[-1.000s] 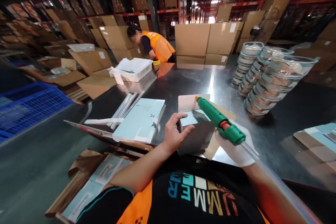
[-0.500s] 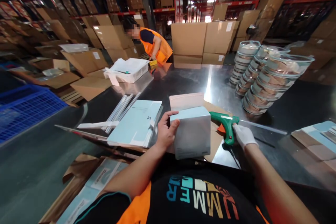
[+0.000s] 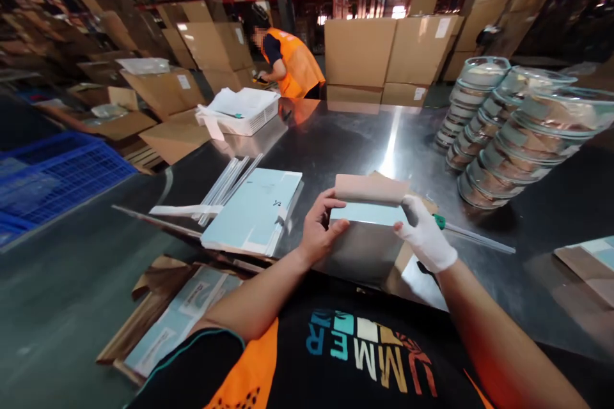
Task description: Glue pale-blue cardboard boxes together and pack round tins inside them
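Note:
A light blue and grey cardboard box (image 3: 359, 246) stands on the table in front of me, with its pinkish-brown flap (image 3: 370, 188) raised at the far side. My left hand (image 3: 319, 230) grips the box's left end, thumb on the near top edge. On the right end, my right hand (image 3: 426, 236), in a white glove with the thumb tip bare, closes on the box in the same way. Behind the glove lies a green glue gun (image 3: 439, 222), mostly hidden, with a clear glue stick (image 3: 480, 238) protruding from its back.
Flat light blue cartons (image 3: 254, 208) lie on the left beside clear sticks (image 3: 225, 185). Stacked round glass containers (image 3: 532, 147) stand at the right. A white basket (image 3: 249, 116) sits at the far left edge; a co-worker (image 3: 292, 61) in an orange vest bends behind it.
My right hand has let go of the glue gun, leaving it on the table, and has taken hold of the box's right end. The box has turned, and its flap now faces me more.

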`<state>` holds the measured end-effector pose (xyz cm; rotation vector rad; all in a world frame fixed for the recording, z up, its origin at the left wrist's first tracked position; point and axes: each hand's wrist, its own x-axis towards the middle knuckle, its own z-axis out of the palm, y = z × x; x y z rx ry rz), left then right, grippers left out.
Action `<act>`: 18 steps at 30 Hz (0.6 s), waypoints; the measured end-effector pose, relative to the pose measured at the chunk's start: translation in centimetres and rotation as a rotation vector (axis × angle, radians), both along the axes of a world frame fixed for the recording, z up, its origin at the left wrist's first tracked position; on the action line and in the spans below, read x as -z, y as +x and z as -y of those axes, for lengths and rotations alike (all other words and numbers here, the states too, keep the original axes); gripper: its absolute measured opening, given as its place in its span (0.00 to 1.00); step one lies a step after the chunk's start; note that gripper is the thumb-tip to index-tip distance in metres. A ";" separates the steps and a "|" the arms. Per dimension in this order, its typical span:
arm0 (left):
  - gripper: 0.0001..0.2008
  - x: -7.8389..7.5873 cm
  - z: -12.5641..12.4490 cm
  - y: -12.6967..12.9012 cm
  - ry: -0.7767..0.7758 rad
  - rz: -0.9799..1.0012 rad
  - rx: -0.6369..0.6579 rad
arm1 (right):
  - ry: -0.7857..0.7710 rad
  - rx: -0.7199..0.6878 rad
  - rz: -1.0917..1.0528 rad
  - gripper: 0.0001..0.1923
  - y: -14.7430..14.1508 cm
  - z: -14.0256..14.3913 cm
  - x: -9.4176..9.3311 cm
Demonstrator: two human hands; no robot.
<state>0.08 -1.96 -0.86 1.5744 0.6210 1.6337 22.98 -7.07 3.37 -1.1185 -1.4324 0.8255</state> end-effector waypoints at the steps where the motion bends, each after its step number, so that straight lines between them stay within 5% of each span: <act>1: 0.31 0.1 -0.2 0.0 0.015 0.056 0.002 | 0.043 -0.012 0.051 0.37 0.6 0.2 0.4; 4: 0.32 -0.4 -0.5 -0.6 0.049 0.050 0.049 | 0.180 -0.053 0.183 0.30 1.5 1.3 1.0; 8: 0.30 -2.0 -0.4 -1.9 0.118 -0.277 0.184 | 0.312 -0.122 0.328 0.11 0.9 2.7 0.5; 15: 0.24 -2.5 -0.9 -2.9 0.199 -0.312 0.235 | 0.389 -0.196 0.288 0.17 0.1 2.2 -0.1; 18: 0.36 -0.9 -0.3 -2.7 0.059 -0.271 0.222 | 0.393 -0.188 0.253 0.18 0.0 2.3 0.7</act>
